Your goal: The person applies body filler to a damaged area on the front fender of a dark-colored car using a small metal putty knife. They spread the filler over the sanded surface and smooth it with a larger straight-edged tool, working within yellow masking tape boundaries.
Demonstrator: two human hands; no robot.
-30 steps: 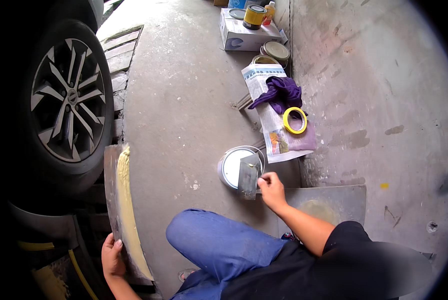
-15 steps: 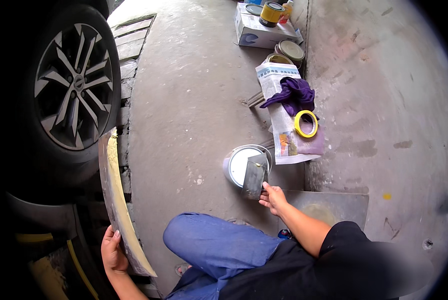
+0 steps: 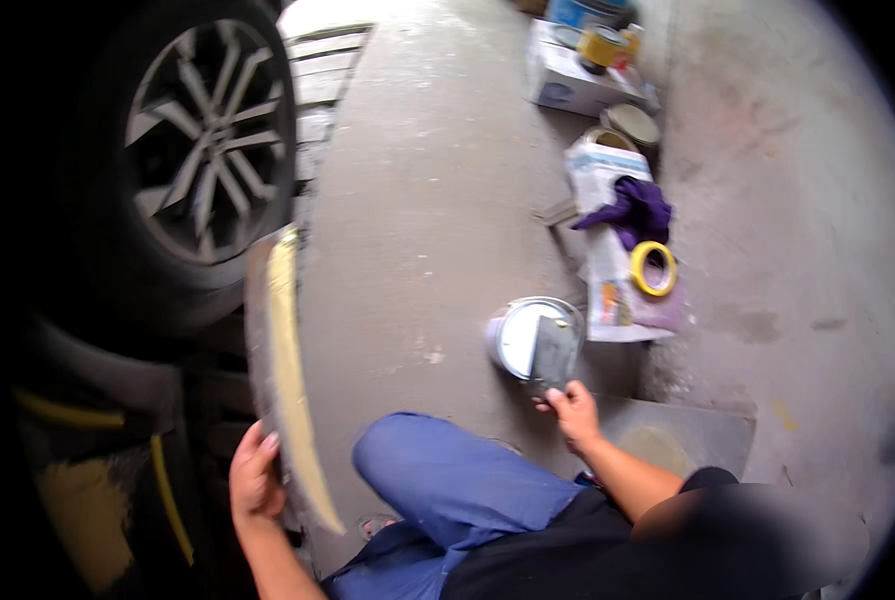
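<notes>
Right hand [image 3: 576, 412] pinches a dark plate [image 3: 556, 355] over a bucket [image 3: 517, 340]; at left, left hand [image 3: 256, 475] grips a curved panel [image 3: 274, 360], whose yellow coating [image 3: 292, 385] a slipping thumb [image 3: 269, 442] could smear.

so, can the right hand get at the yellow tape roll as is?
Probably not straight away: nothing covers the yellow tape roll and the way looks free, but the right hand is holding the flat dark spreader, which it would likely have to put down first.

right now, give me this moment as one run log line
left hand: gripping curved panel; right hand: gripping flat dark plate over white-topped can, contact unclear; purple cloth: on newspaper
</notes>
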